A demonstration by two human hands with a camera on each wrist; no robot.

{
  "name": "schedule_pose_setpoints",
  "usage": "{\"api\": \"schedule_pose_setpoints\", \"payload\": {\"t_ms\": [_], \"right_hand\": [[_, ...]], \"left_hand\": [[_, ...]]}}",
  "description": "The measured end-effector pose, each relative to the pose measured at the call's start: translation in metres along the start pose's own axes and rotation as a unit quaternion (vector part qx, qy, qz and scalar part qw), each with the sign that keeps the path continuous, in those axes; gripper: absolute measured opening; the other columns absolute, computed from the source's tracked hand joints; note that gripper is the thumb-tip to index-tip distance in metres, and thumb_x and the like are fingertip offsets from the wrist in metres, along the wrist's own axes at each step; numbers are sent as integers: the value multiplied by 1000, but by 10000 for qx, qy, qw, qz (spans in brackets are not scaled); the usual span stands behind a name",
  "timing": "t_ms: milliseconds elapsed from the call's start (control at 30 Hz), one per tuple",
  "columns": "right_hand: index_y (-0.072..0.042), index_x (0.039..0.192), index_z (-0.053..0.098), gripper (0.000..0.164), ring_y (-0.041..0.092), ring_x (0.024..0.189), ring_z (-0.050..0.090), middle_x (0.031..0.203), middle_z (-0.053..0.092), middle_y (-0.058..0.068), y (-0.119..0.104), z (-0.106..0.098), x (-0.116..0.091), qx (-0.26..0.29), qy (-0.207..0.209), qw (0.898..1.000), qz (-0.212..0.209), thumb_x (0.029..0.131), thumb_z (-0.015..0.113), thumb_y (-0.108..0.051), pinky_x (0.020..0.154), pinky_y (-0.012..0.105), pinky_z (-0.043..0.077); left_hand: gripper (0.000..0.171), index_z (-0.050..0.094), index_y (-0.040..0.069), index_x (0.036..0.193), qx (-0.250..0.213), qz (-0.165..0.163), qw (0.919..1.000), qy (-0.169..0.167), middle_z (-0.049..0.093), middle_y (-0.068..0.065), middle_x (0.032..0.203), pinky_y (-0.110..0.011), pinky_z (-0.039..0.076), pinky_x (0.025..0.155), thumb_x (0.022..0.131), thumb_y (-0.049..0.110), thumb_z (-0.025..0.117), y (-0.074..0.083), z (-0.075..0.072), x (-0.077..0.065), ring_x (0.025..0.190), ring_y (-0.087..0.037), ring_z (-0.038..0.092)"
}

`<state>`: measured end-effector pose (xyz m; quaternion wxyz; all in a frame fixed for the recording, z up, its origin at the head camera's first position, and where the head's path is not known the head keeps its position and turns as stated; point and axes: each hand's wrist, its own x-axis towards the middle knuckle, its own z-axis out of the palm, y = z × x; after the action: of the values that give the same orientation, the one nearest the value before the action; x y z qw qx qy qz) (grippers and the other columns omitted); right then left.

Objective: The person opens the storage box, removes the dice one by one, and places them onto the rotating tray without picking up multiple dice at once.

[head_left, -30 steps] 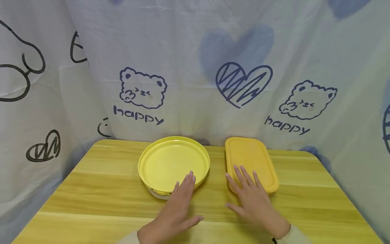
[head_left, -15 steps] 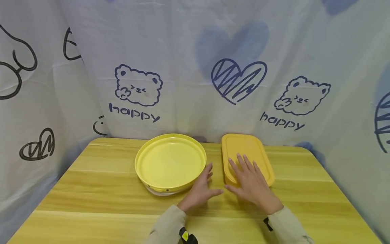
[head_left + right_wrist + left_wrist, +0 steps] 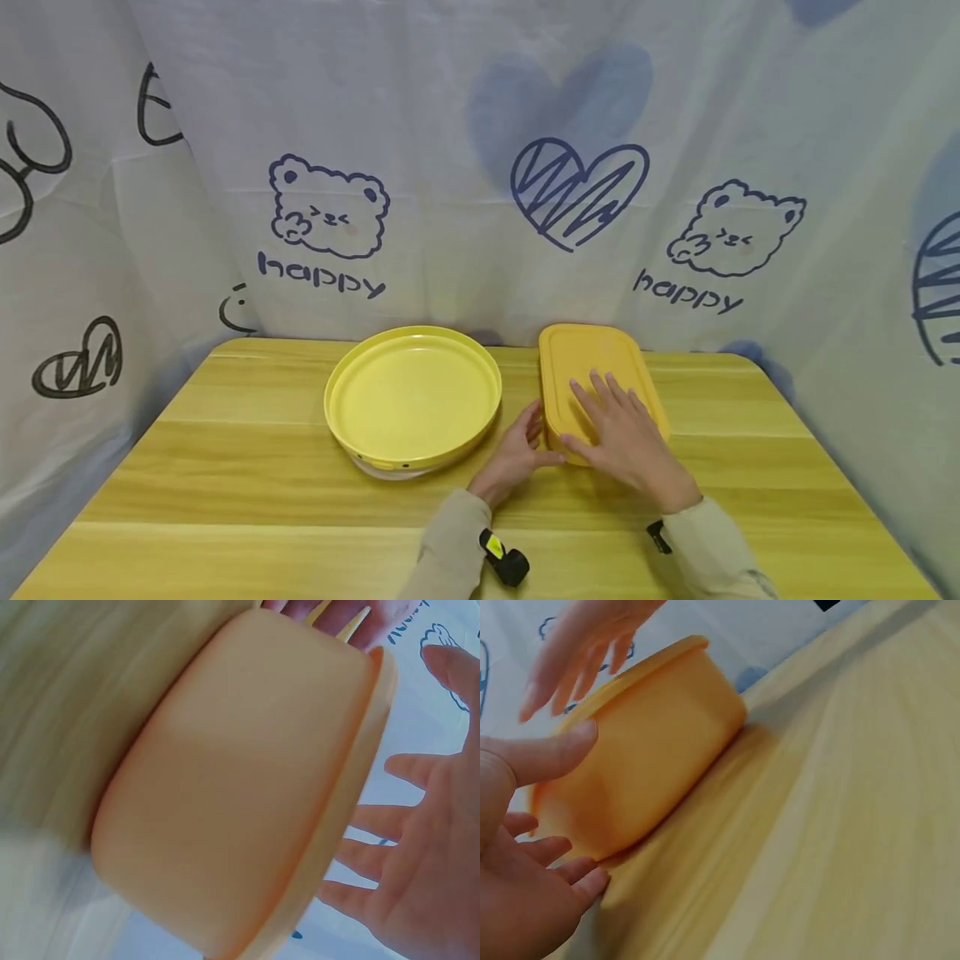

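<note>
An orange rectangular lidded box (image 3: 588, 354) stands at the back right of the table. My left hand (image 3: 513, 454) is at its left front corner, fingers beside the wall and thumb in front. In the left wrist view the thumb and fingers of that hand (image 3: 525, 892) stand apart around the box's end (image 3: 645, 750); whether they touch it I cannot tell. Over the lid spreads my right hand (image 3: 630, 442). The right wrist view has its outstretched fingers (image 3: 382, 821) beyond the lid's rim (image 3: 337, 817), with contact unclear.
To the left of the box stands a round yellow container (image 3: 412, 400) with a raised rim and a pale base. Both are on a wood-grain table (image 3: 247, 492). A printed white curtain (image 3: 442, 150) hangs right behind the table and along its sides.
My left hand has moved right, from the round yellow container to the orange box's left side. The right hand stays over the lid. The head view has shifted slightly.
</note>
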<state>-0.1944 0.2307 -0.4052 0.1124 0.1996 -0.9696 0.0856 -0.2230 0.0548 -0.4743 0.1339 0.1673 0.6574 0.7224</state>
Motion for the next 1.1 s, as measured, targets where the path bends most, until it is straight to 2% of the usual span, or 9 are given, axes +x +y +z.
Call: {"api": "schedule_pose_setpoints", "payload": {"t_ms": [133,200,300,467,700,933,1100], "right_hand": [[-6,146,41,76,47,136,26,149,32,26,-6,6,6,115,-118,9998,-81,89,61,-52,106,63,22],[-6,146,42,76,48,136,26,148,33,26,-8,9,9,64,-167,9998,-77,88,62,-51,105,63,22],[-5,145,44,74,49,134,28,146,35,28,-8,11,12,-50,-274,9996,16,88,64,-48,104,63,24],[-5,143,46,69,50,131,32,144,38,28,-8,11,14,-175,-438,9987,177,90,63,-46,102,63,28],[-5,141,48,65,49,130,35,142,40,27,-8,13,16,-459,-447,9977,220,91,59,-45,99,62,32],[-6,142,49,63,49,127,38,141,42,27,-6,16,14,-732,-303,9969,30,94,54,-47,97,61,35],[-6,143,47,62,48,126,40,141,43,26,-6,13,11,-785,-259,9965,85,96,51,-46,95,60,38]], "left_hand": [[87,21,-5,150,-131,199,9992,310,34,-24,148,-44,30,108,75,-18,64,-6,9,6,135,-36,34],[88,22,-3,150,-141,209,9986,460,37,-23,146,-38,34,106,72,-20,59,-9,12,9,133,-33,38],[88,22,-3,151,-24,325,9978,569,39,-24,144,-38,38,103,73,-19,59,-12,16,11,129,-33,42],[88,23,1,152,107,406,9978,510,39,-22,144,-39,38,102,75,-17,62,-14,17,13,128,-33,44],[89,23,2,152,184,454,9979,431,38,-20,146,-37,39,102,73,-20,59,-11,17,14,129,-30,43],[89,21,3,153,-47,374,9985,393,36,-20,148,-36,36,104,76,-18,63,-11,16,11,131,-31,41],[90,20,3,153,-296,196,9989,292,32,-19,150,-41,30,108,78,-12,68,-12,17,8,135,-32,36]]}}
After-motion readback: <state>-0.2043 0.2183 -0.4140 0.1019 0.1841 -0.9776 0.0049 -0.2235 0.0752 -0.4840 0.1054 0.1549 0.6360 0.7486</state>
